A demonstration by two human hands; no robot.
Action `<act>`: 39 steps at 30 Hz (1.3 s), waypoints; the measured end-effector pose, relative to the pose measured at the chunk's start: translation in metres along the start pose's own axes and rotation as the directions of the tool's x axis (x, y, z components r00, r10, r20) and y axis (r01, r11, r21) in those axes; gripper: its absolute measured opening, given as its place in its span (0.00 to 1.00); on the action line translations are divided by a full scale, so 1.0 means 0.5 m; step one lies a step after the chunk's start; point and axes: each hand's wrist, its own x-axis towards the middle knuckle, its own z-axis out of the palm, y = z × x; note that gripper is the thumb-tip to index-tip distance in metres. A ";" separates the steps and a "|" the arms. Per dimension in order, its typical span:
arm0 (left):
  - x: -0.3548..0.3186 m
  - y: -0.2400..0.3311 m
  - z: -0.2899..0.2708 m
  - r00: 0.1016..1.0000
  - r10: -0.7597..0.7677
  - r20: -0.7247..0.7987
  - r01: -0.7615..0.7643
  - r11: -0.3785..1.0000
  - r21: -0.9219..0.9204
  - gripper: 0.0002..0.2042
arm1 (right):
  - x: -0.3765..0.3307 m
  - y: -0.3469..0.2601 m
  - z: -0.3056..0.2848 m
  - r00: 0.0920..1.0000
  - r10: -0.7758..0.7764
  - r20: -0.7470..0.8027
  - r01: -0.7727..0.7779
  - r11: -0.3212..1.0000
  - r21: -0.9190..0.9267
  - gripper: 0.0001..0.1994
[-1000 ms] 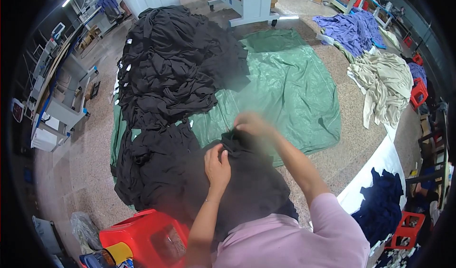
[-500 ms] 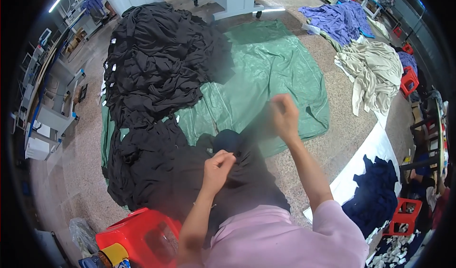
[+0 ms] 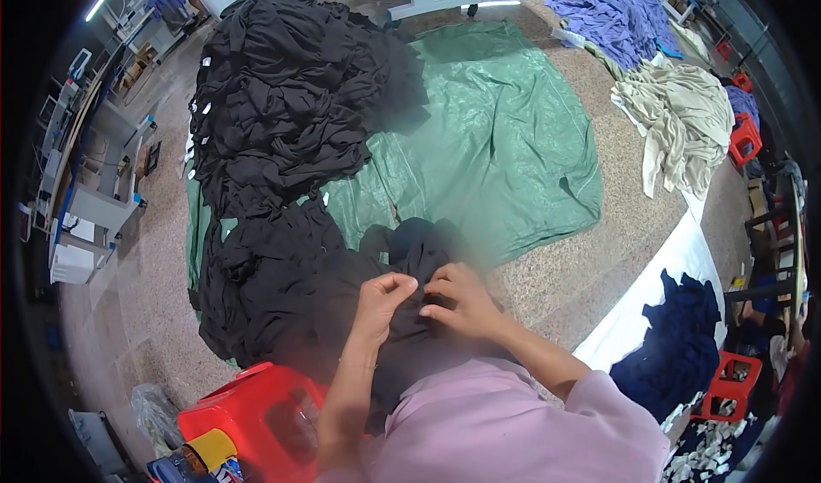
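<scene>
My left hand [image 3: 382, 308] is in front of my lap with thumb and fingertips pinched together; whatever they hold, if anything, is too small to make out. Close to its right is my right hand [image 3: 466, 303], its bent fingers and thumb apart, with nothing visible between them. Both hands are above dark cloth [image 3: 333, 282] across my lap, which runs into the black fabric on the left. Beyond it, a large heap of black garments [image 3: 282, 98] with small white tags along its left side lies on a green tarp [image 3: 522, 141].
At my lower left stands a red plastic stool [image 3: 256, 419], with a yellow-rimmed container [image 3: 209, 450] beside it. To the right, navy fabric [image 3: 671, 346] lies on a white sheet [image 3: 620, 329]. Farther off are cream cloth [image 3: 684, 119] and purple cloth [image 3: 616, 25]. Work tables [image 3: 94, 201] line the left.
My right hand has come down and inward from over the tarp to beside my left hand. The left hand stays pinched at nearly the same place. The view has shifted slightly.
</scene>
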 end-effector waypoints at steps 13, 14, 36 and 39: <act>-0.007 -0.004 0.063 0.801 0.554 -0.227 -0.336 0.730 0.595 0.05 | 0.026 -0.057 -0.002 0.967 -0.233 -0.106 0.207 0.955 -0.211 0.08; -0.010 -0.009 0.059 0.801 0.554 -0.227 -0.336 0.730 0.595 0.05 | 0.024 -0.054 0.000 0.967 -0.232 -0.106 0.206 0.955 -0.211 0.08; -0.037 -0.008 0.042 0.906 0.364 -0.216 -0.253 0.874 0.415 0.06 | 0.033 -0.088 -0.032 0.991 -0.103 0.091 0.093 0.990 0.108 0.07; -0.038 -0.001 0.025 0.957 0.247 -0.155 -0.209 0.951 0.227 0.05 | 0.033 -0.068 -0.026 0.999 -0.040 -0.033 0.041 0.999 0.033 0.08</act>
